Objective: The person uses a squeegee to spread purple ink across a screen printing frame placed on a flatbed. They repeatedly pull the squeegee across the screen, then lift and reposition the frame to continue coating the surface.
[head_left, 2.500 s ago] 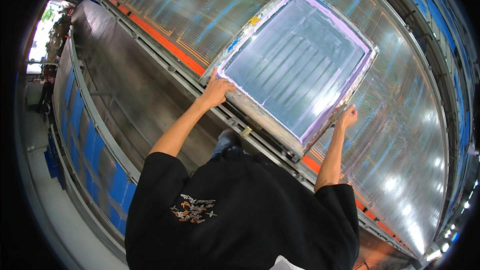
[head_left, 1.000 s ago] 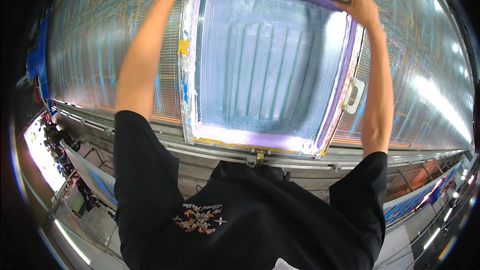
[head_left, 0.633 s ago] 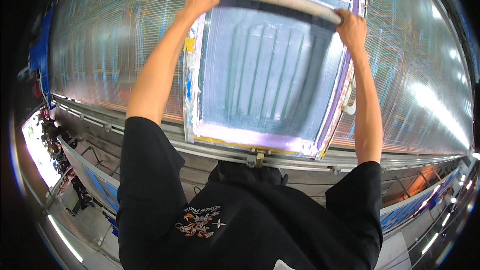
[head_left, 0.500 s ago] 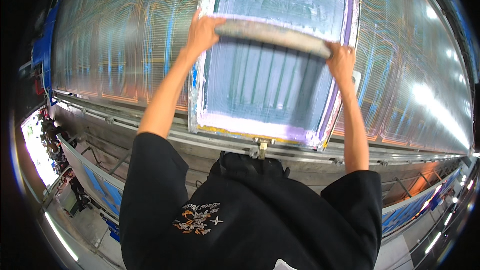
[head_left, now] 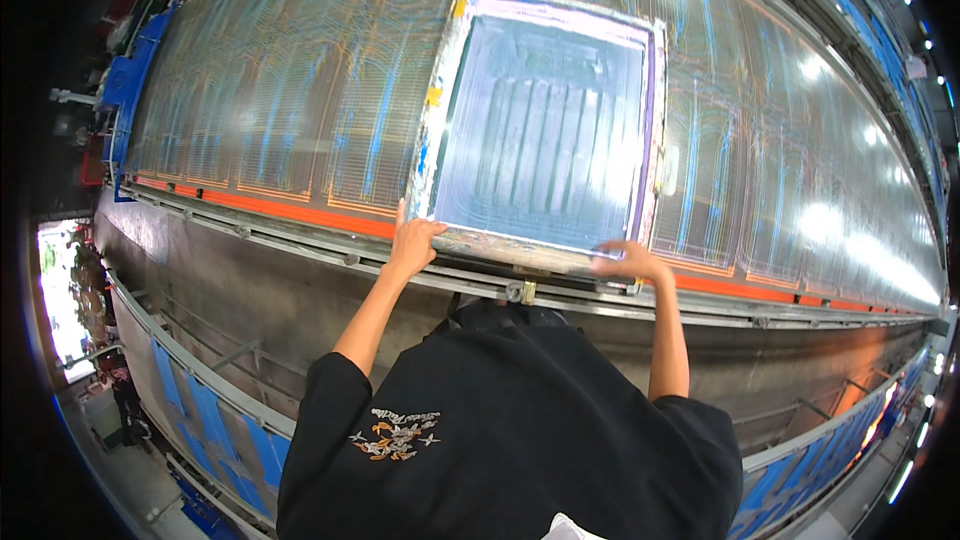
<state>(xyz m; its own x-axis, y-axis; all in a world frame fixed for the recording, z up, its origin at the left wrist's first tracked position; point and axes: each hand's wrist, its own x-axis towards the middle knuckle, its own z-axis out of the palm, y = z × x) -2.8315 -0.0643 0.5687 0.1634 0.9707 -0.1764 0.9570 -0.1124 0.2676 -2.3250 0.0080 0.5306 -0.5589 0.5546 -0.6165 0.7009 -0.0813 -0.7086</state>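
Note:
A large printing screen [head_left: 545, 130] with a pale metal frame [head_left: 438, 120] lies flat on a long table covered in blue and orange line patterns [head_left: 270, 90]. A long squeegee [head_left: 520, 248] rests across the screen's near edge. My left hand [head_left: 412, 243] grips its left end at the frame's near-left corner. My right hand [head_left: 628, 260] grips its right end near the frame's near-right corner. Both arms reach forward from my black shirt.
A metal rail [head_left: 300, 240] with an orange stripe runs along the table's near side, with a small bracket [head_left: 520, 291] below the frame. Blue panels [head_left: 215, 420] line the lower left. Another person [head_left: 125, 395] stands far down at the left.
Both hands have drawn the squeegee from the far end of the screen down to its near edge. Earlier still, the screen was held tilted; now it lies flat on the table.

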